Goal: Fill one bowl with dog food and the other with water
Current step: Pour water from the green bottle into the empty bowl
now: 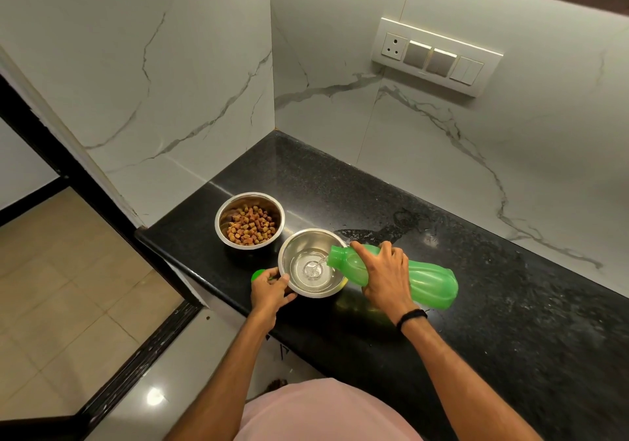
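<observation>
Two steel bowls stand on the black counter (459, 304). The far bowl (249, 220) holds brown dog food pieces. The near bowl (311, 263) has some water in it. My right hand (386, 279) grips a green plastic bottle (425, 279), tipped on its side with its mouth over the near bowl, and a thin stream of water runs out. My left hand (270, 289) rests against the near bowl's left rim and holds the green bottle cap (257, 275), which sticks out beyond my fingers.
Spilled water (377, 231) lies on the counter behind the near bowl. White marble walls close off the back and left. A switch panel (435, 56) hangs on the back wall. The counter's edge drops to a tiled floor (68, 287) at left.
</observation>
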